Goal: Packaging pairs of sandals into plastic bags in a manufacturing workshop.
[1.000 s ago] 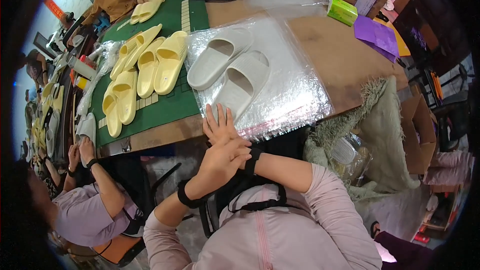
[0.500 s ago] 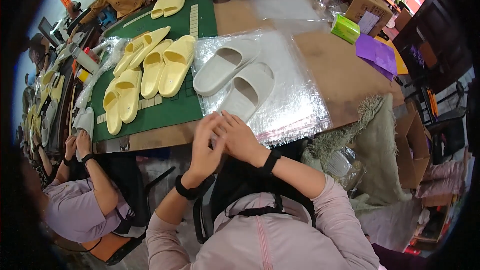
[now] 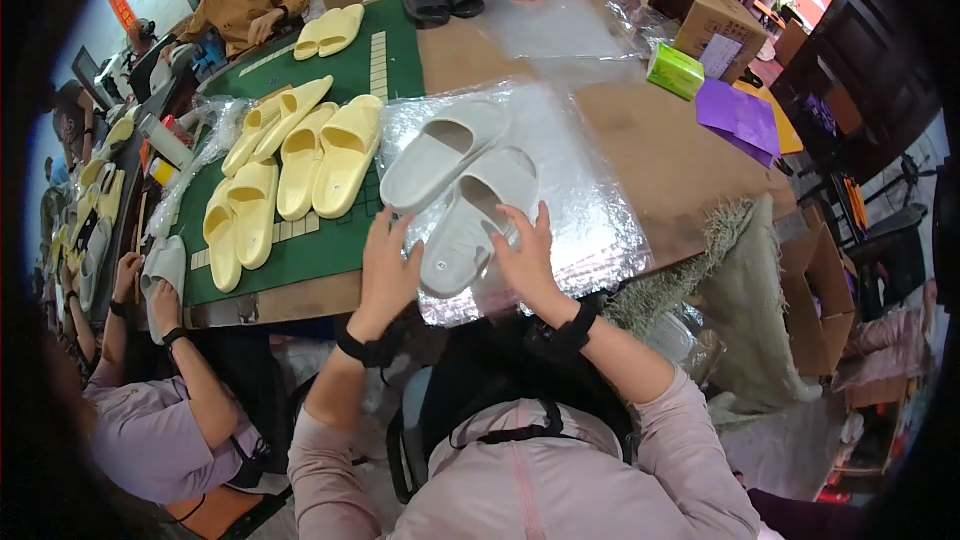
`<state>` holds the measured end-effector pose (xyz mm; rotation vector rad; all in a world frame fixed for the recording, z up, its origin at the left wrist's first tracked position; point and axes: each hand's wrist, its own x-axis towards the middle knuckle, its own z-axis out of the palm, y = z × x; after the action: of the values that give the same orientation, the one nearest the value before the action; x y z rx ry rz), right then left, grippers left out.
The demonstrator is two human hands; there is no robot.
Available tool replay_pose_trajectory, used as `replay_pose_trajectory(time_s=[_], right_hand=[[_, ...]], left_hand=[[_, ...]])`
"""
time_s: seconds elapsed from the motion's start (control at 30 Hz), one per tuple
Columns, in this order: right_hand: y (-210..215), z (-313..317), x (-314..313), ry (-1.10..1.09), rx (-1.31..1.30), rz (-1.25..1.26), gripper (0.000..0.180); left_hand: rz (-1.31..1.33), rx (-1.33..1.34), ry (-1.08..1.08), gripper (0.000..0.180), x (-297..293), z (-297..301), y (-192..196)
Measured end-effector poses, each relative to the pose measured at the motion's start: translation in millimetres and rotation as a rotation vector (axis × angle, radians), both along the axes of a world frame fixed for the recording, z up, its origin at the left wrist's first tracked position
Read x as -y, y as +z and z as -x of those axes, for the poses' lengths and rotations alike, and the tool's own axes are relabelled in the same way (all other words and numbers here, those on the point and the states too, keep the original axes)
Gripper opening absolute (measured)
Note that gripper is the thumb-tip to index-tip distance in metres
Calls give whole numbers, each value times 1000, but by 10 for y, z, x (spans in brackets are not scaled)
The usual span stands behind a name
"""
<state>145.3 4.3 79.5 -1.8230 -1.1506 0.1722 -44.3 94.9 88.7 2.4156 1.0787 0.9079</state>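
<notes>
Both hands lie spread and flat at the near edge of the worktop point(image 3: 650, 155). The left hand point(image 3: 388, 265) rests on the clear plastic sheet point(image 3: 580, 190) beside the nearer grey slipper point(image 3: 470, 225); the right hand point(image 3: 528, 260) touches that slipper's heel end. Yellow slippers point(image 3: 300, 165) crowd the green mat point(image 3: 330, 240) just left; bare worktop opens to the right.

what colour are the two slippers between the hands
Pale grey-white slippers, lying on clear plastic wrap; the head view shows them best.

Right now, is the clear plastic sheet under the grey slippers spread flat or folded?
Spread flat: the clear plastic sheet lies open on the table, both grey slippers resting on it.
</notes>
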Motion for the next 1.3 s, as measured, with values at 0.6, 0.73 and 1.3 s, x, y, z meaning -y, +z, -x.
replay_pose_trajectory(time_s=[0.6, 0.73, 1.3], right_hand=[[-131, 101, -97, 186, -458, 198, 67], [-120, -19, -85, 110, -464, 98, 68], [-318, -523, 89, 166, -732, -119, 48]], left_hand=[[-344, -296, 107, 28, -334, -107, -54], [-366, -286, -14, 27, -240, -216, -43], [-635, -402, 34, 24, -88, -233, 47]])
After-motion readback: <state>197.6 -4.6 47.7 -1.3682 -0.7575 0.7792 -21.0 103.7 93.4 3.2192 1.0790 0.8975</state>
